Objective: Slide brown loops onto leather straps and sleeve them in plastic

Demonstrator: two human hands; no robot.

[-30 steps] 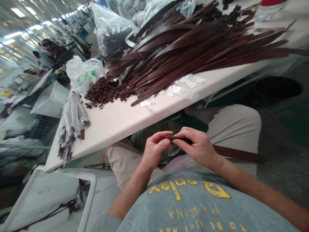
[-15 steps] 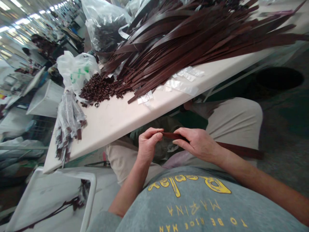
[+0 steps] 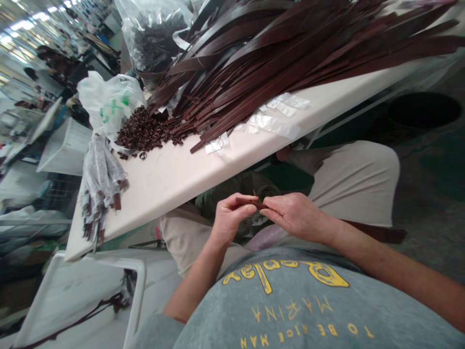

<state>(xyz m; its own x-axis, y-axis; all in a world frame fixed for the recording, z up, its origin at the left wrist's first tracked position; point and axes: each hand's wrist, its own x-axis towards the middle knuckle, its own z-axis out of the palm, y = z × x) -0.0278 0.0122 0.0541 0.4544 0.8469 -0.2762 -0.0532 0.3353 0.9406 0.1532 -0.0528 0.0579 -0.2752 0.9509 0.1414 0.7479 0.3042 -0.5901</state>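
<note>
Just below center, left hand (image 3: 232, 218) and right hand (image 3: 300, 216) pinch a brown strap (image 3: 250, 202) (its middle hidden by fingers). Upper right, the strap pile (image 3: 269, 63) runs out of frame.

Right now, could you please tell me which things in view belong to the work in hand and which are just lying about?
In the work, it seems:
- strap, held by the left hand and right hand
- strap pile
- loops

Probably just lying about:
- green-marked bag
- clear packets
- white bin
</note>
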